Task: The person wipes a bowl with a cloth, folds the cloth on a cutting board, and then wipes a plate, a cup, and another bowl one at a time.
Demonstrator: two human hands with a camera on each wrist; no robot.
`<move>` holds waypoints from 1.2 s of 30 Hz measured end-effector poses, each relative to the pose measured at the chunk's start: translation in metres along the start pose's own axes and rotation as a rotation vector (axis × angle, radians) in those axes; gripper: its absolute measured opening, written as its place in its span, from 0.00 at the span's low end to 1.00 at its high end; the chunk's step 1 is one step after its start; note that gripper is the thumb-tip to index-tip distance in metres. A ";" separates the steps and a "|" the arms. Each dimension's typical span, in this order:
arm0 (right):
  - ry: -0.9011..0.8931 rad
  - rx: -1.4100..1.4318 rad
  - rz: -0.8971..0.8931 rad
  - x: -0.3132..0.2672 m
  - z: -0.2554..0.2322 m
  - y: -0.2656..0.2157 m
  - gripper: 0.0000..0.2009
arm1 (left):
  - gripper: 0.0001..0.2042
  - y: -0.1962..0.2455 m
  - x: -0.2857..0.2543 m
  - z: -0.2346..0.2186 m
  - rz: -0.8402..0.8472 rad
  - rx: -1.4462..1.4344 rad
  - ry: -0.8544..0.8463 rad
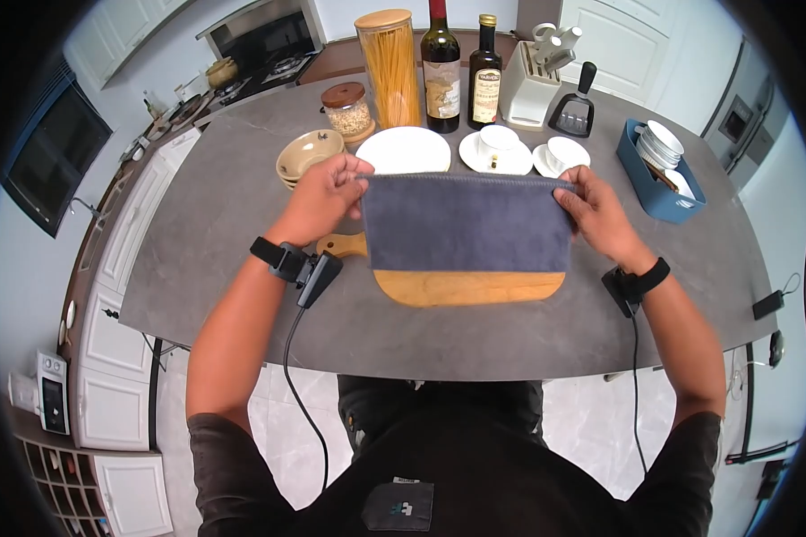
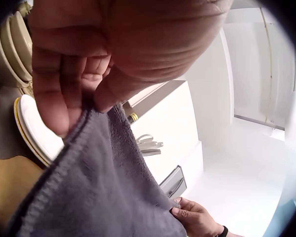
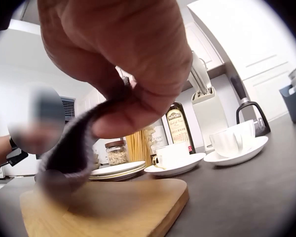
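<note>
Both hands hold up a dark grey cloth (image 1: 467, 224) by its top corners, stretched flat between them. My left hand (image 1: 328, 195) pinches the left corner; in the left wrist view its thumb and fingers (image 2: 52, 106) meet at the stitched edge. At the opposite corner, my right hand (image 1: 595, 210) grips the cloth between thumb and fingers. A wooden cutting board (image 1: 470, 288) lies on the table beneath, its handle pointing left and its middle hidden by the cloth. In the right wrist view the cloth (image 3: 71, 148) hangs over the board (image 3: 138, 207).
White plates (image 1: 403, 150), stacked bowls (image 1: 309, 154) and cups on saucers (image 1: 495, 159) stand just behind the cloth. Farther back are a pasta jar (image 1: 390, 72), bottles (image 1: 441, 80), a knife block (image 1: 530, 85) and a spatula (image 1: 575, 112). A blue basket (image 1: 658, 192) of dishes sits right.
</note>
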State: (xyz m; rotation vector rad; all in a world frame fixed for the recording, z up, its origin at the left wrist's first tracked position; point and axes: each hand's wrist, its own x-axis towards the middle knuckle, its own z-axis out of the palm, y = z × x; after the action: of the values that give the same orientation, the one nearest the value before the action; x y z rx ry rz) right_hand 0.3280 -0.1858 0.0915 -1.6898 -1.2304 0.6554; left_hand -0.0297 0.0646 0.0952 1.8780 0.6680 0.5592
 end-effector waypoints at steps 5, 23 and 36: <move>0.133 -0.169 -0.385 0.006 -0.006 -0.003 0.05 | 0.10 0.010 -0.001 0.000 0.168 -0.025 0.180; -0.244 -0.627 -0.430 -0.071 -0.011 0.015 0.12 | 0.09 -0.010 -0.081 0.033 0.245 0.528 -0.370; -0.359 -0.403 -0.152 -0.088 -0.011 0.030 0.08 | 0.07 0.002 -0.068 0.062 0.415 0.556 -0.333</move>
State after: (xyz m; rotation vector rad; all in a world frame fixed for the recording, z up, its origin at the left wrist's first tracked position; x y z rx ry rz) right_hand 0.3187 -0.2744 0.0618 -1.8260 -1.8257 0.6674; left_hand -0.0395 -0.0232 0.0684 2.5881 0.2158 0.3163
